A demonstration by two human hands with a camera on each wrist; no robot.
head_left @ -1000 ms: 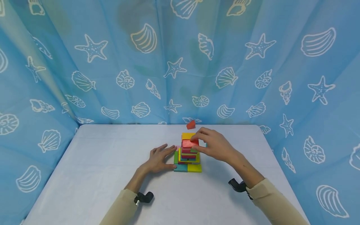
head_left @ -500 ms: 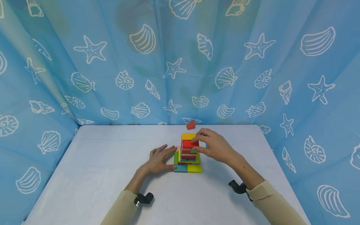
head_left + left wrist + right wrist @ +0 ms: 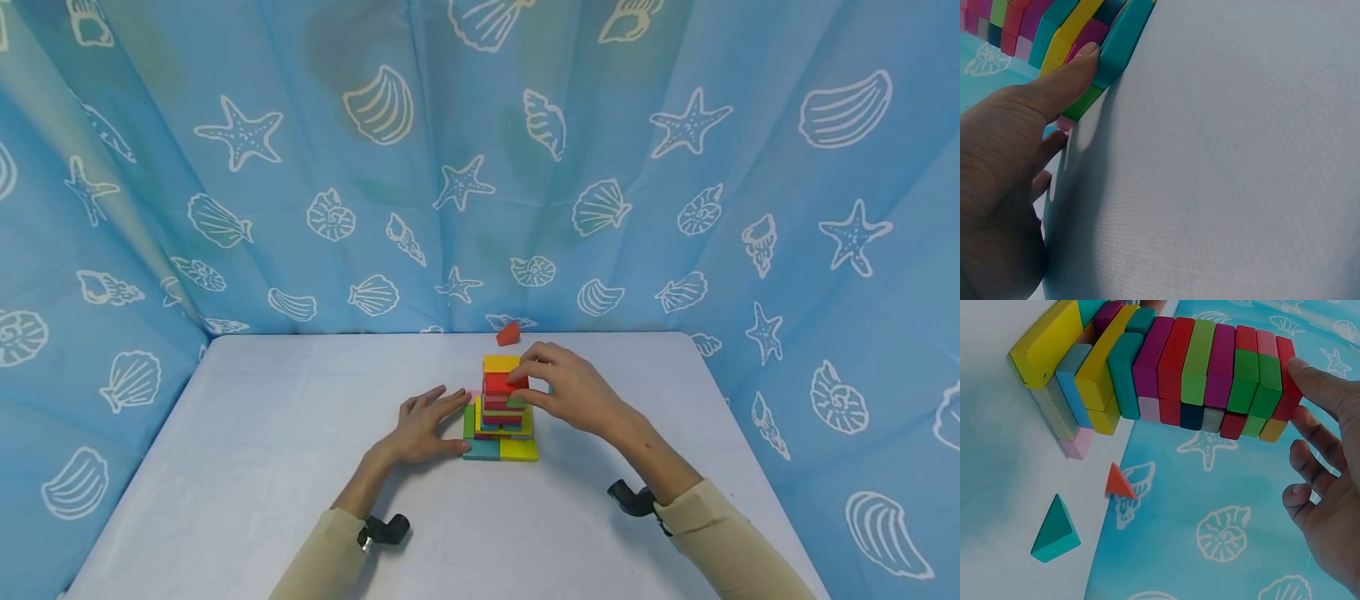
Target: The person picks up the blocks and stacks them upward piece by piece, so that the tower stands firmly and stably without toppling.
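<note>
A layered tower of colored wooden blocks (image 3: 504, 417) stands on the table, wide at the base and narrow higher up. At its top lie a red block (image 3: 502, 384) and, behind it, a yellow block (image 3: 501, 363). My right hand (image 3: 573, 387) comes in from the right, and its thumb and index finger hold the red block at its right end; the right wrist view shows the thumb against this red block (image 3: 1288, 375). Low on the left side, my left hand (image 3: 426, 427) is spread, its thumb touching the teal base block (image 3: 1124, 47).
An orange-red triangular block (image 3: 508, 334) lies behind the tower by the table's back edge. A teal triangular block (image 3: 1055, 531) lies on the white table (image 3: 300, 450); my right hand mostly hides it from the head view. A blue shell-patterned curtain (image 3: 420, 225) surrounds the table.
Almost nothing differs. Both hands keep their places at the tower, and the blocks have not visibly shifted apart from a slight drift of the head view.
</note>
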